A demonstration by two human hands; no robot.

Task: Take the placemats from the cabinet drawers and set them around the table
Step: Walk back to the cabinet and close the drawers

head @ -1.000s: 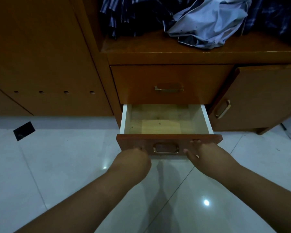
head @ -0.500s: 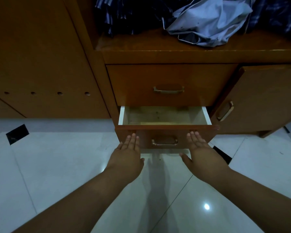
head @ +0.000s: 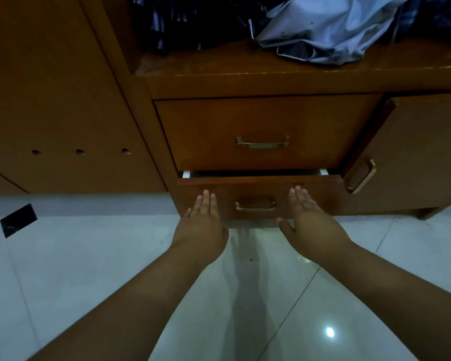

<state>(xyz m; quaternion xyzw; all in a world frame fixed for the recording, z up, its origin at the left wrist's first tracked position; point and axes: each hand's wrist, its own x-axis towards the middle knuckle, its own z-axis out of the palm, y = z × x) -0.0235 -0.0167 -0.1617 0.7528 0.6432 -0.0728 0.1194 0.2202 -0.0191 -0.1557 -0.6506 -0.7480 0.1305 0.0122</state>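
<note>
The lower drawer (head: 323,196) of the wooden cabinet stands almost pushed in, with only a thin dark gap showing above its front. My left hand (head: 202,225) lies flat against the drawer front, left of its brass handle (head: 255,206). My right hand (head: 310,220) presses flat on the front to the right of the handle. Both hands hold nothing, fingers straight. The upper drawer (head: 266,118) is closed. No placemat is in view.
Crumpled blue and striped clothes (head: 328,24) lie on the shelf above the drawers. A cabinet door (head: 422,152) with a brass handle stands ajar at the right. White glossy floor tiles (head: 89,256) spread below, with a small black piece (head: 18,224) at the left.
The lower drawer went from wide open, showing its bare inside, to nearly closed. Both hands let go of its front edge and flattened against the front, moving toward the cabinet.
</note>
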